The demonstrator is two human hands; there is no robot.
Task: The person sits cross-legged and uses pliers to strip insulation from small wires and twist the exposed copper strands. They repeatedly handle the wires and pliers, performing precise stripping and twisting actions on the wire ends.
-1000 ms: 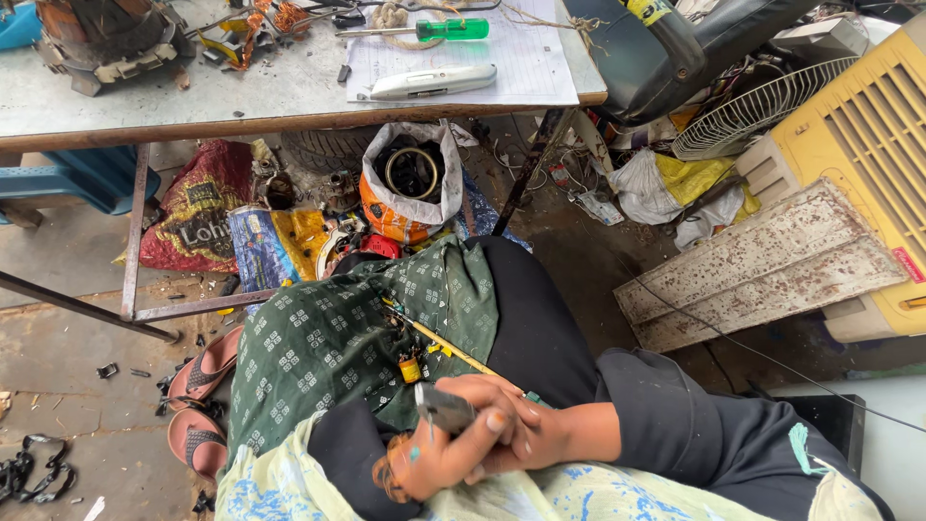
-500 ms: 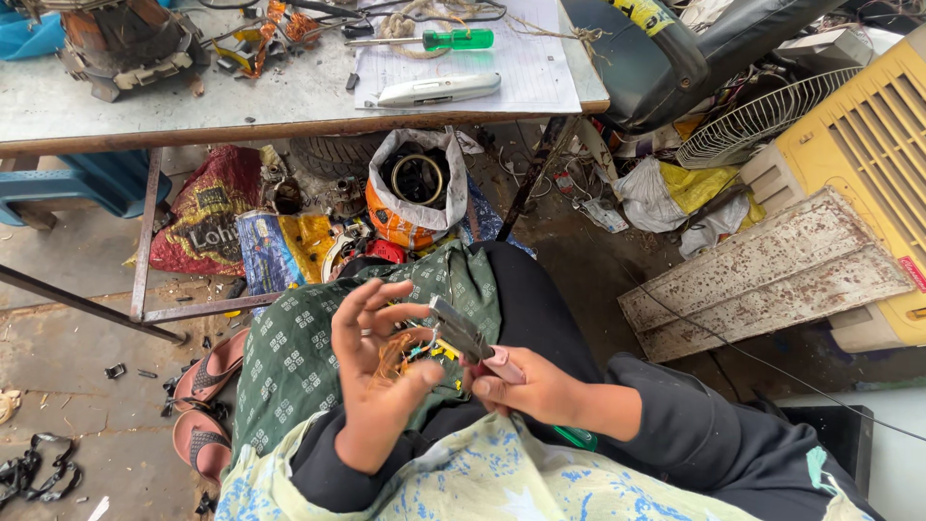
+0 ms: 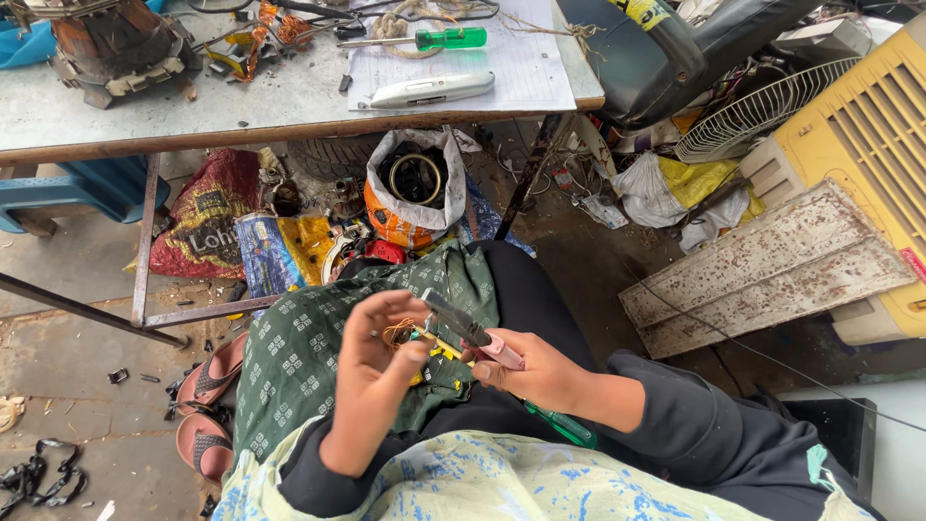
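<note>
A seated person works over the lap, the small part pinched in the left hand (image 3: 371,352) largely hidden by curled fingers; only a tuft of copper wire (image 3: 397,334) and a yellow strip show. The right hand (image 3: 535,371), grip pressed around a pink-handled cutter (image 3: 473,333), angles its dark blade up-left to the wire. A green patterned cloth (image 3: 299,357) covers the knees. Beyond, an open sack (image 3: 417,183) sits under the bench (image 3: 289,101), where a green-handled screwdriver (image 3: 424,40) lies, its far edge cut off.
</note>
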